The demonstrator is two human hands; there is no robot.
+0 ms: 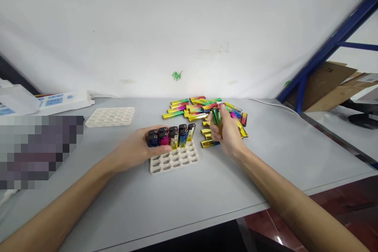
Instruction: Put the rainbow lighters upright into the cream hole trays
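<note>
A white tray with rows of slots lies on the grey table, and several coloured lighters stand upright in its far rows. My left hand rests against the tray's left side, its thumb touching the lighters at that end. Behind and to the right lies a pile of shiny multicoloured lighters. My right hand hovers over the pile's near edge, fingers closed round a green lighter held upright.
A second, empty white slotted tray lies at the back left. A white and blue power strip with a cable sits beyond it. A white cable runs at the back right. The table's front edge is close. Blue shelving stands to the right.
</note>
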